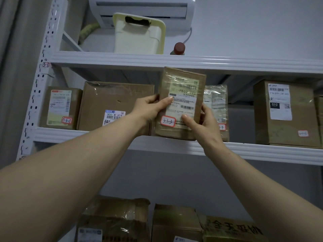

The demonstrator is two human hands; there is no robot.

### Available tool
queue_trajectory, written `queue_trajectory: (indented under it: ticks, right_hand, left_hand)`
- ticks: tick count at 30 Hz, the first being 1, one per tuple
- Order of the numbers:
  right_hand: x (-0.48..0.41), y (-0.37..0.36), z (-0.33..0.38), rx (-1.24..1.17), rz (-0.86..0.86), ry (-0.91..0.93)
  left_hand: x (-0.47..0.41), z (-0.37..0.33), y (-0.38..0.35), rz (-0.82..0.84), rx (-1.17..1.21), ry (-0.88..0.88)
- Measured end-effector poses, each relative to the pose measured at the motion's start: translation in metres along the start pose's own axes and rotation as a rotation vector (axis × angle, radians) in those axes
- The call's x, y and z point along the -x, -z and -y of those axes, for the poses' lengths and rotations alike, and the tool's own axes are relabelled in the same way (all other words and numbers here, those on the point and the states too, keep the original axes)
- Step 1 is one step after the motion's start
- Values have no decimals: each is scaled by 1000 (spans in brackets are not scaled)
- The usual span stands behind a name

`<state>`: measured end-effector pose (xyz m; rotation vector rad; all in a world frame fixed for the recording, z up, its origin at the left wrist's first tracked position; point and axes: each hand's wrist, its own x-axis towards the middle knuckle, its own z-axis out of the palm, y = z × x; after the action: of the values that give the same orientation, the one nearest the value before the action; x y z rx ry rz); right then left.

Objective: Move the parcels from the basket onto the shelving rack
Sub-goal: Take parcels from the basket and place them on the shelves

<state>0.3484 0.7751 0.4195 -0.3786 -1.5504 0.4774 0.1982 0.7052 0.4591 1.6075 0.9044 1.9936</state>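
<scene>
A brown cardboard parcel (182, 95) with a white shipping label and a red-edged tag reading 3-1-3 stands upright at the front edge of the middle shelf (167, 145) of the white shelving rack. My left hand (150, 107) grips its left side, thumb on the label. My right hand (201, 123) holds its lower right corner, thumb on the front. The basket is out of view.
Other parcels stand on the same shelf: a small one tagged 3-1-1 (61, 108), a wide box (111, 103), one tagged -4 (217, 109) behind my right hand, and a large box (284, 112). More boxes (174, 222) sit below. A cream bin (138, 34) and a bottle (178, 48) are on top.
</scene>
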Motion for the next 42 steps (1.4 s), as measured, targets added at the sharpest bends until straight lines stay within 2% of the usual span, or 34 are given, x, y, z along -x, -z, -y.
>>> queue_trajectory:
  ticks: [3, 5, 9, 13, 17, 21, 24, 27, 35, 42]
  right_hand:
    - [3, -2, -3, 101, -57, 76]
    - [2, -2, -4, 150, -75, 100]
    - [-7, -9, -11, 283, -78, 69]
    - [-13, -18, -19, 436, -71, 8]
    - [-11, -26, -16, 436, -99, -21]
    - [-5, -29, -21, 500, -50, 48]
    - [3, -28, -32, 569, 2, 77]
    - [4, -29, -36, 588, 44, 39]
    - [-1, -36, -37, 696, 22, -16]
    - [-12, -38, -36, 738, 7, -135]
  left_hand:
    - [-7, 8, -5, -3, -141, -35]
    - [-10, 13, -8, 6, -151, -37]
    - [-14, 26, -9, -19, -225, -38]
    - [-22, 41, -4, -74, -434, -77]
    - [-31, 52, -2, -55, -660, -146]
    - [-14, 66, 2, -10, -1112, -426]
    - [-9, 80, 12, 62, -1261, -603]
    - [-10, 89, 16, 138, -1375, -561]
    - [-8, 92, 16, 180, -1444, -479]
    - [-6, 93, 19, 208, -1516, -482]
